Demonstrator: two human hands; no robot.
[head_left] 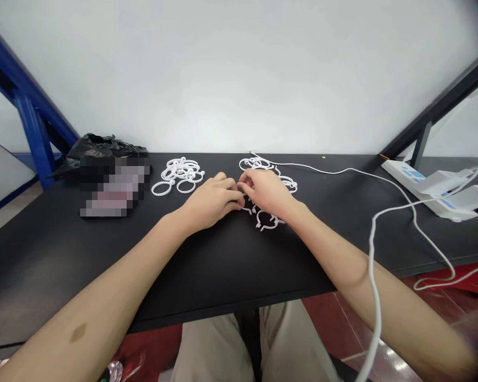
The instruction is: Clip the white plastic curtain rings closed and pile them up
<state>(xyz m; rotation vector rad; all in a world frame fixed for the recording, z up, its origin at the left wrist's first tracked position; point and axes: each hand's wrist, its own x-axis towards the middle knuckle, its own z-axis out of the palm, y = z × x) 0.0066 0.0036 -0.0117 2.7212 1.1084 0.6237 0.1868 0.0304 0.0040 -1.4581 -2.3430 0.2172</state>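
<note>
We curl our left hand (211, 201) and right hand (269, 193) fingertip to fingertip on the black tabletop (103, 254), unable to tell what they pinch, with loose white rings (267, 225) under the right hand, spilling toward 6 o'clock, and a second ring heap (181, 172) at 11 o'clock of the left.

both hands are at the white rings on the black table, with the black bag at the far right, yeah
Not quite: the head view shows the black bag at the far left, not the right. The left hand and right hand do meet at the white rings on the black table.
</note>
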